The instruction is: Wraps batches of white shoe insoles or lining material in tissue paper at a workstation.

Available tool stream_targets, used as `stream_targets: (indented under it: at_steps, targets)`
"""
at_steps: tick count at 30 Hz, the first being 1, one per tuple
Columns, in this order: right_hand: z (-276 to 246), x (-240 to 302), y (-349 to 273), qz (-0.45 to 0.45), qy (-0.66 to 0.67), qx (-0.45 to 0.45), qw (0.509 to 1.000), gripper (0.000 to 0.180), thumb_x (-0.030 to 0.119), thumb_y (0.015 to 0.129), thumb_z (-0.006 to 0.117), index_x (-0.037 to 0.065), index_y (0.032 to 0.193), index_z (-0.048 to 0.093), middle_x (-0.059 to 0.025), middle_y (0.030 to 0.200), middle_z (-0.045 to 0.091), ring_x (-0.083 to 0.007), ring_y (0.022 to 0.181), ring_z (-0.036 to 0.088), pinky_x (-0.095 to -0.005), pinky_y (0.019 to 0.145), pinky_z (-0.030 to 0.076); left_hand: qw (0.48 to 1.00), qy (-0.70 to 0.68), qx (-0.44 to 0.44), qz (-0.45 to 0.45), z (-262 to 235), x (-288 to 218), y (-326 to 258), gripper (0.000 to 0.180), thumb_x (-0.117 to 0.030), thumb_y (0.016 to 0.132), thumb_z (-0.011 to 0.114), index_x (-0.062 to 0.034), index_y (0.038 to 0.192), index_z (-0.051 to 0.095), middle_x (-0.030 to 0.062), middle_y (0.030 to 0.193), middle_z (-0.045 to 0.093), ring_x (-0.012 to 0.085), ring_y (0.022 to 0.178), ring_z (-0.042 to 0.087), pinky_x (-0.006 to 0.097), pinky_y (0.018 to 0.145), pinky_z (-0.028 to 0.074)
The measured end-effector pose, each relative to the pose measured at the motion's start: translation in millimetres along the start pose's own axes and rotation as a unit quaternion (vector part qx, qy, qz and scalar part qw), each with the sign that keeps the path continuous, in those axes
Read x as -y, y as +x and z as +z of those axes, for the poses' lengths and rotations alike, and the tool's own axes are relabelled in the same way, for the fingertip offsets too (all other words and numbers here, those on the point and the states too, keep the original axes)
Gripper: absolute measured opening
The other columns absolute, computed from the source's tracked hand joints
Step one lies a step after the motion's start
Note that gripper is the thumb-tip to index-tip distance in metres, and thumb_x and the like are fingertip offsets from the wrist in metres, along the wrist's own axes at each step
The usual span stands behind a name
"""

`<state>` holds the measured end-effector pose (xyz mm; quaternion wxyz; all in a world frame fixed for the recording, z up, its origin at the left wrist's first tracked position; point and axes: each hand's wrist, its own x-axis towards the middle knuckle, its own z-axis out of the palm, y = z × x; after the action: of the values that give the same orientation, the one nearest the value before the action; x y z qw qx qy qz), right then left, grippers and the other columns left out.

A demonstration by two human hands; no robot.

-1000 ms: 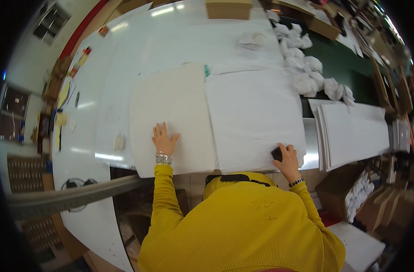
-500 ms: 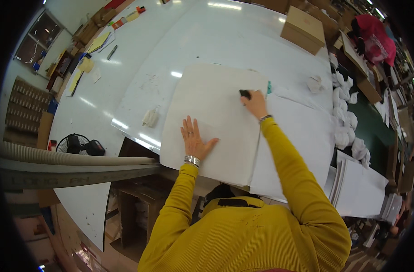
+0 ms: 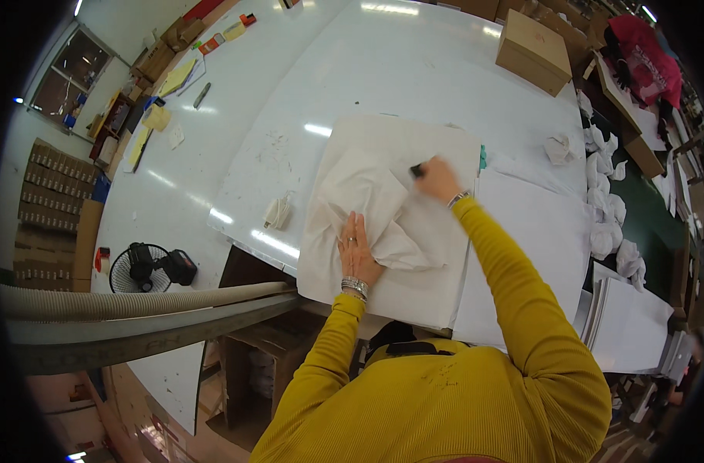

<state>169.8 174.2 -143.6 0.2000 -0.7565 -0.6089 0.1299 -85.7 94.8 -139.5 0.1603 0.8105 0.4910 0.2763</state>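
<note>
A stack of off-white paper sheets (image 3: pixel 421 297) lies in front of me, its top sheet (image 3: pixel 367 193) bunched into loose folds. Against the near left part of those folds rests my left hand (image 3: pixel 359 255), fingers stretched and close together, its thumb partly hidden by paper. Farther right, my right hand (image 3: pixel 439 181) is closed round a small black block (image 3: pixel 417 170) over the right part of the stack. Motion blurs this hand, and I cannot make out the block's exact kind.
White sheets (image 3: pixel 521 231) lie right of the stack. Crumpled white wads (image 3: pixel 602 201) line a green surface. A cardboard box (image 3: pixel 533 50) stands at the far right, near a person in pink (image 3: pixel 645 62). Left are a fan (image 3: pixel 141 268) and a ribbed hose (image 3: pixel 136 301).
The flat top sheet has crumpled into folds. My left hand's spread fingers have come together against it. My right hand, still holding the black block, has shifted slightly nearer.
</note>
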Motion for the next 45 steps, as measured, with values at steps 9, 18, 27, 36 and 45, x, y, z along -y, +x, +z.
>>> stream_targets:
  at_steps: [9,18,27,36,45]
  targets:
    - [-67,33,-153,-0.121,0.244,0.102,0.957,0.044,0.015,0.066,0.072,0.002,0.107,0.065,-0.0134,0.094,0.058,-0.0253,0.088,0.058,-0.033,0.079,0.048,0.963,0.21,0.169,0.005,-15,10,17,0.082,-0.026,0.067,0.07,-0.0025,0.137,0.033,0.0156,0.126,0.051,0.0349,0.118,0.043,0.05,0.094,0.036]
    - [-166,-98,-346,0.252,0.165,-0.111,0.947,0.043,0.013,0.069,0.069,-0.002,0.108,0.063,-0.0136,0.09,0.054,-0.0255,0.078,0.058,-0.0324,0.068,0.05,0.94,0.278,0.195,-0.034,3,3,95,0.098,-0.052,0.05,0.083,-0.0042,0.127,0.046,0.0219,0.117,0.052,0.0417,0.111,0.048,0.046,0.087,0.047]
    - [-118,-94,-457,0.269,-0.011,-0.131,0.954,0.043,0.014,0.067,0.064,0.002,0.108,0.06,-0.0146,0.094,0.05,-0.0322,0.093,0.048,-0.0394,0.081,0.045,0.961,-0.092,-0.083,0.246,19,-163,104,0.033,-0.003,0.063,0.063,0.0028,0.095,0.059,0.0162,0.1,0.059,0.0364,0.095,0.056,0.042,0.077,0.047]
    - [-107,-97,-442,0.25,-0.002,-0.137,0.959,0.044,0.014,0.065,0.067,0.001,0.106,0.06,-0.0157,0.094,0.049,-0.0326,0.092,0.049,-0.0384,0.08,0.045,0.887,-0.089,0.287,0.351,133,-273,-71,0.055,0.002,0.065,0.062,-0.0133,0.116,0.051,0.0166,0.129,0.042,0.0378,0.12,0.042,0.048,0.103,0.033]
    - [-121,-130,-417,0.239,0.13,-0.156,0.95,0.033,0.017,0.065,0.066,-0.003,0.091,0.064,-0.0173,0.091,0.052,-0.0334,0.09,0.051,-0.0374,0.078,0.046,0.84,-0.198,0.359,0.356,127,-259,-38,0.041,-0.007,0.066,0.067,-0.0082,0.104,0.052,0.0207,0.127,0.039,0.0423,0.112,0.044,0.045,0.094,0.039]
